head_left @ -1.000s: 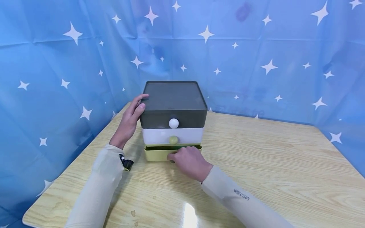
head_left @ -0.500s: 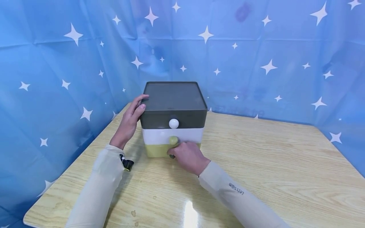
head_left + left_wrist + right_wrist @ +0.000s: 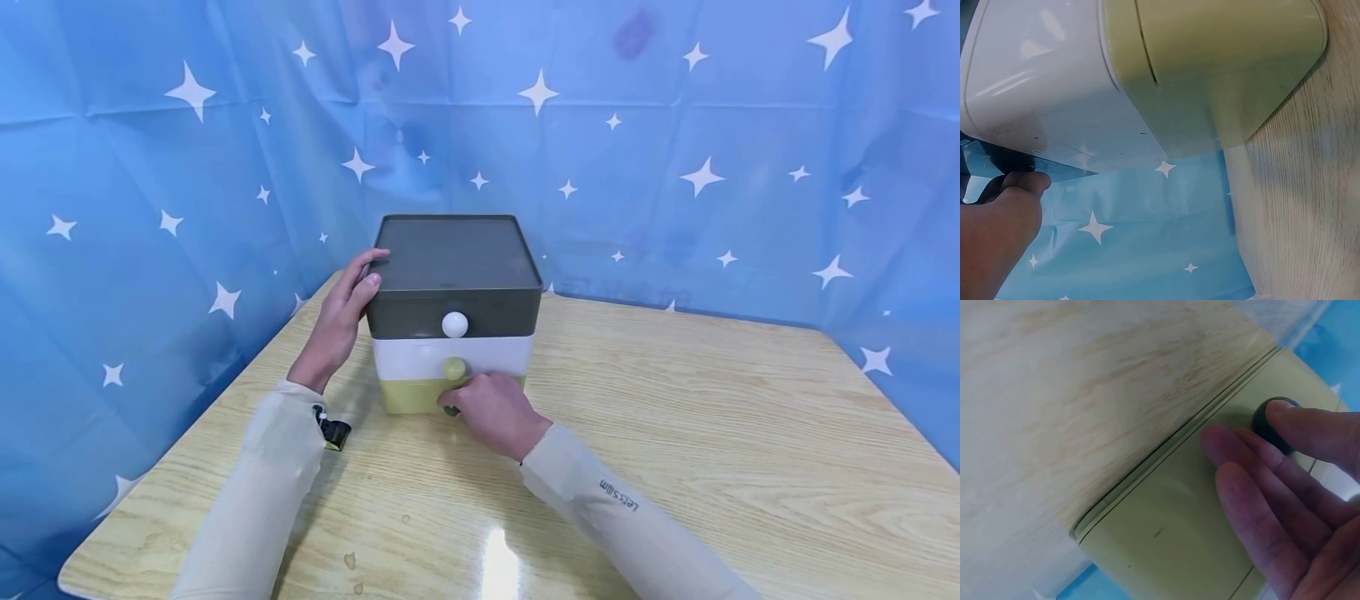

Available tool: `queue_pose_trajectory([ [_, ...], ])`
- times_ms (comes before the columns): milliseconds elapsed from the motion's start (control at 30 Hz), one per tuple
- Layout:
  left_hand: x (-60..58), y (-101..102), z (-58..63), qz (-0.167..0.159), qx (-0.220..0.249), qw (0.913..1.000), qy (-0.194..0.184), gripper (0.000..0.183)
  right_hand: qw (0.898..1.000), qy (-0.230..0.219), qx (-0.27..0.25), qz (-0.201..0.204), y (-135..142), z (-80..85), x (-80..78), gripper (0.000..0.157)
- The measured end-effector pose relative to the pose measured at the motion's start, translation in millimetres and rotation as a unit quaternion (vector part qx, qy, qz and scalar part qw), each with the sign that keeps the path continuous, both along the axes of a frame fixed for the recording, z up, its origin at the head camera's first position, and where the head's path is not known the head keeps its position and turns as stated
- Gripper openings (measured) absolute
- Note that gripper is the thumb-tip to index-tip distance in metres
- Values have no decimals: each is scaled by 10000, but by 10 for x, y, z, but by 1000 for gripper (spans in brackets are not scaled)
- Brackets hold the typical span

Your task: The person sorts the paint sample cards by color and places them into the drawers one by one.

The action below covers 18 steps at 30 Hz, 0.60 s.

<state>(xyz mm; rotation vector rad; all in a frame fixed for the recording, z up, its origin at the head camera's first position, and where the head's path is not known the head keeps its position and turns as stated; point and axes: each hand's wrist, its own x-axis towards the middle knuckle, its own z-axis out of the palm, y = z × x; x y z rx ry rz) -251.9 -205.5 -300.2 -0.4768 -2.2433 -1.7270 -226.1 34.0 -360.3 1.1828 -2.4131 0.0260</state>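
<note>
A small three-tier drawer box point(image 3: 453, 250) stands on the table, with a dark grey top tier, a white middle drawer point(image 3: 408, 358) and a yellow-green bottom drawer point(image 3: 408, 396). All tiers sit flush at the front in the head view. My left hand point(image 3: 337, 321) rests against the upper left side, its fingertips at the rim of the dark top. My right hand point(image 3: 498, 414) is at the bottom drawer, pinching its dark round knob point(image 3: 1266, 425) with the thumb; the right wrist view shows other fingers extended beside the drawer front. Above are a white knob point(image 3: 454, 325) and a green knob point(image 3: 454, 368).
The wood-grain table point(image 3: 712, 417) extends to the right and front of the box. A blue curtain point(image 3: 637, 167) with white stars hangs behind and to the left. A black strap piece point(image 3: 333, 429) shows at the left sleeve.
A second ago the bottom drawer stood slightly out with a dark gap above it. My right hand has moved it inward, flush with the box. The left hand stays in place.
</note>
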Motion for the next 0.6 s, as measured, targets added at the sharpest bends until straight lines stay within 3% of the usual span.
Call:
queue_pose_trajectory([
  [400,-40,5,-20,-97,15,10000,7,49,9999,-49,34,133,46,-27,-13,37],
  [500,-22,-36,6,-90,-253,9996,-73,50,9991,-225,110,338,118,6,0,36],
  [600,32,-105,96,40,-840,9962,-210,52,9961,-636,17,614,293,86,26,33],
])
